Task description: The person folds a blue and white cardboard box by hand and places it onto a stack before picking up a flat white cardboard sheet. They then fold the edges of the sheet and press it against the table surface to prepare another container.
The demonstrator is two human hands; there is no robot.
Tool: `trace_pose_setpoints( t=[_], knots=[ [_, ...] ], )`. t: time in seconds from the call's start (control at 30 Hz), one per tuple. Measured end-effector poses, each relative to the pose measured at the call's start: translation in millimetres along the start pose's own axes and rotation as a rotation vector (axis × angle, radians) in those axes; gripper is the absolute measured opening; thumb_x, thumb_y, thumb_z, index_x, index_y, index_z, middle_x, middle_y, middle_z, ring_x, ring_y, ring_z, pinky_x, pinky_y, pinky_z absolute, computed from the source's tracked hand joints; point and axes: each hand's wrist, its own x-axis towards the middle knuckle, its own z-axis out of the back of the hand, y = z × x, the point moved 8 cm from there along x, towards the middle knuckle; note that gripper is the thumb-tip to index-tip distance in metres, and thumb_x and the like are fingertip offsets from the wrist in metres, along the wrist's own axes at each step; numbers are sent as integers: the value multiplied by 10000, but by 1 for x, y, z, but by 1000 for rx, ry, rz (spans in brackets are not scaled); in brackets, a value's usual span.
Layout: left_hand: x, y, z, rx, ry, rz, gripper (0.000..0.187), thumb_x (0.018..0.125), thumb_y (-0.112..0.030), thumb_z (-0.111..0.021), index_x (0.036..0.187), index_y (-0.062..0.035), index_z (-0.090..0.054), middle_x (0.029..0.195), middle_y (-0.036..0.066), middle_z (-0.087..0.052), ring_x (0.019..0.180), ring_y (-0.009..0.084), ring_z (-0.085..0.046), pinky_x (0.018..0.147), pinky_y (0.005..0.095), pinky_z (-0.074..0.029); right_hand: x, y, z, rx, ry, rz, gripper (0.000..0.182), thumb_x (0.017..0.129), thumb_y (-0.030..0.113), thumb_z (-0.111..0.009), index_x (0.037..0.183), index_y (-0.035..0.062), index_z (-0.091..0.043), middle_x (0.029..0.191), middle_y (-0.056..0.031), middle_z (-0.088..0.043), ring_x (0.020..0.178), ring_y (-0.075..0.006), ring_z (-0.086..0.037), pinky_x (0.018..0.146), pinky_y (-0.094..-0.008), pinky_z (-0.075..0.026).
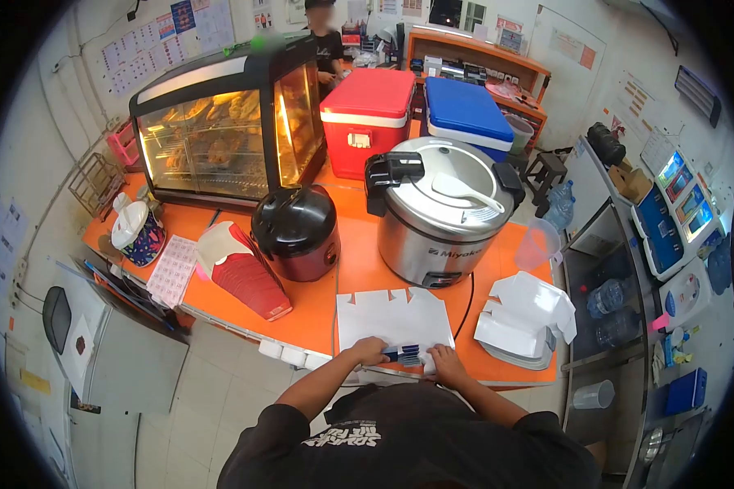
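Note:
A white cardboard sheet (393,319) with notches along its far edge lies at the front edge of the orange table. On its near part is a small bundle of dark blue and white striped packets (403,354); their exact kind is too small to tell. My left hand (370,350) is closed at the bundle's left end. My right hand (447,362) sits at the sheet's near right corner, fingers drawn together beside some crumpled white paper (429,361). What those fingers hold is hidden.
A steel rice cooker (440,220) with a white paddle (467,192) on its lid stands ahead. White folded boxes (526,322) lie right; red paper containers (243,281) and a dark cooker (296,232) left. Behind are a heated display case (212,147), red cooler (367,114), blue cooler (469,114) and another person (326,45).

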Motion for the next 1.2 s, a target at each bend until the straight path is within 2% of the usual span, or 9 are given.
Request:
trace_pose_setpoints(
  t=[0.13,0.2,0.3,0.4,0.57,0.63,0.77,0.93,1.2],
  knots=[
    [1,-1,6,39,-29,-67,346,798,-359,-649,970,-59,-664,968,179,-647,931,358,-611,801,440,-481,-11,-2,6,18,-27,15,574,651,248,-748,1137,50,-516,1169,-130,-501,1124,-325,-467,960,-413,-380],
    [5,2,4,33,-1,-51,349,800,-363,-645,962,-54,-662,945,184,-646,926,355,-612,800,438,-477,-11,-2,6,-88,-144,49,407,746,172,-608,1121,36,-524,1150,-124,-518,1111,-304,-486,946,-403,-388],
    [-2,-7,10,-4,-16,-51,338,795,-355,-653,945,-51,-660,927,189,-645,923,357,-611,792,441,-475,-15,3,7,-92,-183,82,322,800,137,-507,1102,30,-536,1126,-129,-532,1093,-298,-503,923,-402,-399],
    [-4,-10,7,24,-9,-64,324,794,-341,-660,947,-56,-658,934,185,-646,917,362,-609,794,443,-474,-15,0,1,-63,-174,115,370,758,130,-562,1108,14,-540,1146,-150,-526,1082,-319,-504,919,-416,-397],
    [-12,-17,2,70,25,20,307,813,-324,-631,1011,-90,-647,1016,144,-630,995,332,-582,839,435,-464,-13,-4,-7,-85,-115,111,384,764,132,-546,1129,15,-550,1155,-149,-535,1098,-309,-504,927,-414,-394],
    [-15,-22,4,115,-93,-43,311,804,-329,-640,983,-75,-629,959,130,-636,928,335,-604,793,431,-478,-12,-4,-7,-76,-81,120,392,765,114,-538,1145,21,-548,1162,-146,-536,1101,-306,-503,938,-419,-393],
    [-13,-21,-4,157,-99,-71,306,821,-329,-620,986,-72,-621,965,123,-617,948,327,-596,796,437,-479,-6,-9,-2,-78,-61,131,374,761,112,-544,1124,26,-563,1129,-136,-559,1072,-302,-525,931,-414,-409],
    [-11,-22,-4,162,-89,-91,278,829,-315,-603,962,-71,-619,939,122,-606,935,327,-594,786,443,-478,14,-21,-10,4,153,225,299,763,136,-603,1040,25,-609,1047,-135,-605,1016,-314,-562,875,-400,-452],
    [-9,-33,3,159,-1,-105,272,823,-292,-615,981,-71,-624,965,130,-612,937,327,-597,793,447,-480,44,-48,-16,162,331,67,255,783,259,-649,980,97,-666,984,-119,-639,987,-317,-584,843,-413,-471]
  ],
)
